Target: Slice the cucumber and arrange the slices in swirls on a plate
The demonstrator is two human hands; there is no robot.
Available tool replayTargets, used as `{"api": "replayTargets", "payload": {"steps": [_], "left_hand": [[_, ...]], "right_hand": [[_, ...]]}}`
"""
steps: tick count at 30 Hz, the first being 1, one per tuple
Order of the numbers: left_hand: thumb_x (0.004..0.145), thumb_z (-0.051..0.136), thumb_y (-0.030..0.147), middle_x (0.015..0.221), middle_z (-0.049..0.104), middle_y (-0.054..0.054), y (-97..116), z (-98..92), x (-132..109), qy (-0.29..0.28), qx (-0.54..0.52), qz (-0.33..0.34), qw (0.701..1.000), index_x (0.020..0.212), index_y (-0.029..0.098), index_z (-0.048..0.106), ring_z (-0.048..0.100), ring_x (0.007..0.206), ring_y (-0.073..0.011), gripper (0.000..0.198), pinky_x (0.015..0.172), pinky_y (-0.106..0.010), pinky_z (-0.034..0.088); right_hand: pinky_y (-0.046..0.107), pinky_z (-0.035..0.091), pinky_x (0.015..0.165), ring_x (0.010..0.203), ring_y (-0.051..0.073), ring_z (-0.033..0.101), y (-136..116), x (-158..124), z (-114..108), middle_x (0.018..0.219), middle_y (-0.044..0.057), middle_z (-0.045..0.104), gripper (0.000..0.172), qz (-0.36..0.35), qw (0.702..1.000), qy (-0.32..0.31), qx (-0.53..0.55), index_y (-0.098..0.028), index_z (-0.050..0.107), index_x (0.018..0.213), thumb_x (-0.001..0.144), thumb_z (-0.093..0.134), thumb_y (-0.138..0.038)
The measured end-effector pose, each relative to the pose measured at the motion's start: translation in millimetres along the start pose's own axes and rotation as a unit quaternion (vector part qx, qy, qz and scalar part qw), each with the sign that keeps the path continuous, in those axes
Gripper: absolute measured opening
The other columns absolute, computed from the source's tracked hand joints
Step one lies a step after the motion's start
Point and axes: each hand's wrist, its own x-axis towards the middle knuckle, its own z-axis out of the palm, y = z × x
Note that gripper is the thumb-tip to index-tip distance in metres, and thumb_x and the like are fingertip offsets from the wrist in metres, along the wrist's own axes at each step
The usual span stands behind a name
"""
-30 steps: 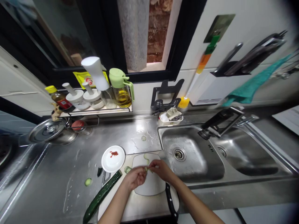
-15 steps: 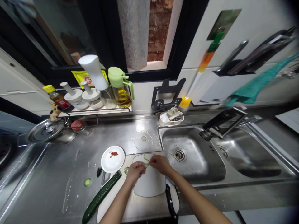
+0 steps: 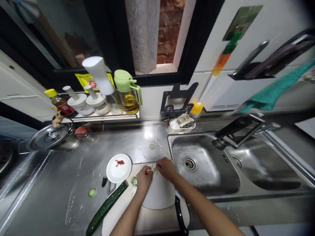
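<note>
My left hand and my right hand meet over the far edge of a white plate on the cutting board. Fingertips of both hands are pinched at thin cucumber slices, curled between them; how many is hard to make out. Left of my left hand sits a small stack of cucumber slices. A long green cucumber, its near-right end cut, lies across the board's left edge. To the right of the plate is a knife with a black handle.
A round white dish with red bits stands behind the board. Cucumber end pieces lie on the steel counter. The double sink with its faucet is on the right. A condiment rack stands behind.
My right hand has moved slightly away from me, and my left hand has turned a little more upright. The slices between them have shifted and bunched near the plate's far edge.
</note>
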Motion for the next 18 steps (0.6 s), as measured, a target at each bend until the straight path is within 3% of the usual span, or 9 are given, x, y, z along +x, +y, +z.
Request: {"api": "replayTargets", "payload": {"steps": [18], "left_hand": [[0.076,0.052,0.015,0.068,0.062,-0.002,7,3.6,-5,0.011,0.1,0.086,0.991,0.086,0.02,0.065,0.055,0.067,-0.016,0.017,0.069,-0.025,0.036]], "right_hand": [[0.032,0.033,0.076,0.101,0.023,0.048,6,1,13,0.095,0.008,0.065,0.015,-0.046,0.994,0.012,-0.098,-0.02,0.063,0.088,0.09,0.049,-0.025]]}}
